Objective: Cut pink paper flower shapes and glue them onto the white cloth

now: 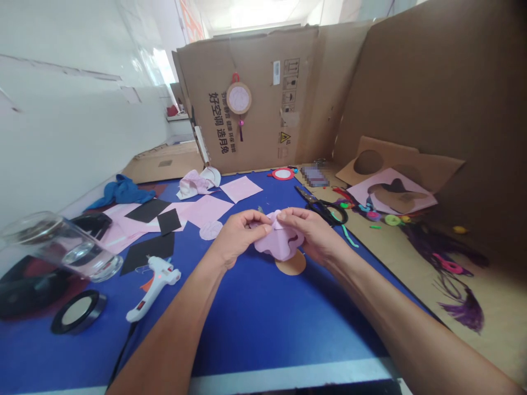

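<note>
Both my hands pinch a pink paper cutout (280,244) with a wavy, scalloped edge, held up over the blue table. My left hand (239,233) is closed on its upper left side, thumb on the front. On the upper right, my right hand (310,233) grips it between thumb and fingers, close to the other thumb. A curved opening shows in the paper on the right. Just below lies a round brown cardboard disc (291,266), partly hidden by the paper. A pale round paper piece (211,230) rests left of my left hand.
A white glue gun (154,285), tape roll (78,311) and glass of water (74,247) are at left. Behind lie pink sheets (242,189) and black squares (168,221). Black scissors (323,208), cardboard scraps (366,156) and purple tassels (465,312) lie right. A round ornament (239,99) hangs on cardboard.
</note>
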Available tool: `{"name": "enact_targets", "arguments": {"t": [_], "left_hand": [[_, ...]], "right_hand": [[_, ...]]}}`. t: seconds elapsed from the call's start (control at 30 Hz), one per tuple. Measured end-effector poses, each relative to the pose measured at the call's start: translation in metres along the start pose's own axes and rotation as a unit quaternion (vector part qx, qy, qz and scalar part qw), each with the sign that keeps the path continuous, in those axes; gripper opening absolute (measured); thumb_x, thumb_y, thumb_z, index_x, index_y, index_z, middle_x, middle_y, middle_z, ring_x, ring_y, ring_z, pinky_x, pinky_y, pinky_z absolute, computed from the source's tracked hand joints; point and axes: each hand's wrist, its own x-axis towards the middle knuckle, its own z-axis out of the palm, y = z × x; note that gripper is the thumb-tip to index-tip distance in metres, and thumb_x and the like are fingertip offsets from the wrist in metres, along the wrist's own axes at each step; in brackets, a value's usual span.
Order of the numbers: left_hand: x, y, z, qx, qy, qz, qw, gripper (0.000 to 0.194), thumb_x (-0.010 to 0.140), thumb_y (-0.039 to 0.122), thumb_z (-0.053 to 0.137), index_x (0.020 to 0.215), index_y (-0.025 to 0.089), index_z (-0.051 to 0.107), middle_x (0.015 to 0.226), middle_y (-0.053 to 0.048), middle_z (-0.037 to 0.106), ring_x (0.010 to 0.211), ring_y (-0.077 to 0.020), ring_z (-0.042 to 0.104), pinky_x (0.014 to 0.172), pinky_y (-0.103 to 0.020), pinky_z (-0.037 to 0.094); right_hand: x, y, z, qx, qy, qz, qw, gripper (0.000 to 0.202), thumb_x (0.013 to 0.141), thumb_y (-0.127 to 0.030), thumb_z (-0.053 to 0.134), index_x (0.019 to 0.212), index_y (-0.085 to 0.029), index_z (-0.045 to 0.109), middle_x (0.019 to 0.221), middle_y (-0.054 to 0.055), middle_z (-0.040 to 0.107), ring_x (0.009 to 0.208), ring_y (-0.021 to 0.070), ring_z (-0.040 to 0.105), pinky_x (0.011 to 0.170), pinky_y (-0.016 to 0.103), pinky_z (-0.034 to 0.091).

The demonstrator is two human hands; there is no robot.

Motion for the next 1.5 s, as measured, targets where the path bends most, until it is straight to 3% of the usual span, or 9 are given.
{"name": "enact_targets", "arguments": {"t": [0.27,0.57,0.87,0.93,1.0,1.1,1.2,1.33,1.5], "left_hand": [[-0.001,-0.002,0.002,0.012,0.002,-0.032,0.999,0.03,0.066,0.04,0.09,0.079,0.018,0.077,0.077,0.0,0.067,0.068,-0.0135,0.054,0.064,-0.028,0.042],[-0.001,-0.001,0.0,-0.041,-0.012,-0.045,0.998,0.03,0.065,0.039,0.094,0.076,0.017,0.077,0.078,-0.001,0.067,0.07,-0.0141,0.055,0.068,-0.028,0.043],[0.0,-0.004,-0.002,-0.056,-0.02,-0.055,0.997,0.029,0.065,0.037,0.095,0.075,0.017,0.077,0.076,0.0,0.066,0.069,-0.0126,0.053,0.067,-0.027,0.04],[0.001,-0.006,-0.003,-0.066,-0.016,-0.059,0.996,0.028,0.065,0.037,0.095,0.075,0.017,0.077,0.076,-0.001,0.066,0.068,-0.0123,0.053,0.066,-0.026,0.039],[0.002,-0.007,-0.004,-0.075,-0.011,-0.069,0.995,0.029,0.064,0.036,0.095,0.073,0.017,0.075,0.075,0.0,0.065,0.067,-0.012,0.052,0.063,-0.026,0.038],[0.004,-0.007,-0.005,-0.08,-0.004,-0.085,0.993,0.028,0.062,0.035,0.094,0.071,0.018,0.073,0.071,0.001,0.062,0.063,-0.0113,0.049,0.06,-0.025,0.036],[0.006,-0.007,-0.006,-0.091,0.004,-0.093,0.992,0.028,0.059,0.034,0.093,0.071,0.018,0.073,0.073,0.0,0.064,0.064,-0.0117,0.051,0.059,-0.025,0.036],[0.008,-0.008,-0.008,-0.108,0.013,-0.088,0.99,0.027,0.058,0.032,0.092,0.072,0.017,0.075,0.074,-0.001,0.066,0.065,-0.0124,0.054,0.061,-0.025,0.038],[0.01,-0.006,-0.013,-0.113,0.029,-0.088,0.989,0.026,0.058,0.032,0.092,0.071,0.018,0.074,0.07,0.0,0.064,0.062,-0.0127,0.053,0.058,-0.025,0.037]], "right_hand": [[0.001,0.005,-0.001,-0.008,-0.023,0.012,1.0,0.045,0.064,-0.053,0.098,0.078,-0.02,0.072,0.07,-0.003,0.065,0.06,0.0121,0.052,0.058,0.028,0.037],[0.0,0.001,0.0,-0.047,-0.025,-0.019,0.998,0.035,0.069,-0.046,0.095,0.08,-0.02,0.073,0.072,-0.003,0.064,0.064,0.0118,0.049,0.06,0.027,0.035],[-0.003,-0.002,0.0,-0.161,-0.037,-0.036,0.986,0.035,0.084,-0.057,0.079,0.094,-0.023,0.073,0.08,0.0,0.069,0.065,0.0176,0.061,0.057,0.03,0.049],[0.0,-0.007,-0.009,-0.306,0.002,-0.078,0.949,0.036,0.094,-0.058,0.067,0.102,-0.024,0.075,0.087,0.002,0.074,0.071,0.0196,0.066,0.063,0.032,0.053],[0.005,-0.015,-0.026,-0.464,0.077,-0.114,0.875,0.031,0.098,-0.051,0.064,0.107,-0.024,0.077,0.096,0.005,0.078,0.083,0.0221,0.07,0.076,0.034,0.055],[0.011,-0.026,-0.058,-0.555,0.18,-0.103,0.806,0.028,0.096,-0.033,0.064,0.118,-0.022,0.077,0.106,0.011,0.079,0.101,0.031,0.071,0.088,0.041,0.052],[0.014,-0.027,-0.082,-0.627,0.224,-0.075,0.742,0.033,0.096,-0.025,0.062,0.125,-0.019,0.077,0.128,0.019,0.075,0.117,0.0369,0.069,0.092,0.044,0.05],[0.016,-0.02,-0.09,-0.687,0.222,-0.038,0.69,0.038,0.097,-0.025,0.062,0.132,-0.019,0.076,0.14,0.02,0.072,0.126,0.0359,0.068,0.093,0.041,0.051],[0.018,-0.018,-0.084,-0.723,0.185,-0.028,0.665,0.037,0.101,-0.03,0.061,0.134,-0.024,0.076,0.133,0.015,0.077,0.119,0.0314,0.073,0.085,0.035,0.051]]}}
